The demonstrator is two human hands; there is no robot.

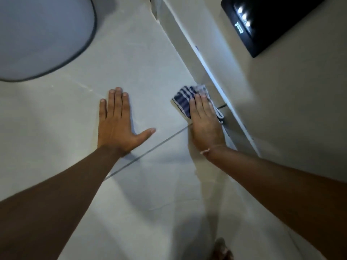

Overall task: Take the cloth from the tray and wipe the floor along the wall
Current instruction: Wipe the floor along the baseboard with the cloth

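A blue-and-white striped cloth (183,99) lies bunched on the pale tiled floor (150,62), right beside the white skirting of the wall (212,76). My right hand (204,121) presses flat on top of the cloth and covers its near half. My left hand (116,119) rests palm down on the floor to the left, fingers spread, holding nothing. No tray is in view.
A grey rounded mat or seat with a dark rim (37,34) fills the upper left. A black panel with lights (266,21) hangs on the wall at upper right. A dark grout line (150,150) crosses the floor between my hands. A foot (223,250) shows at the bottom edge.
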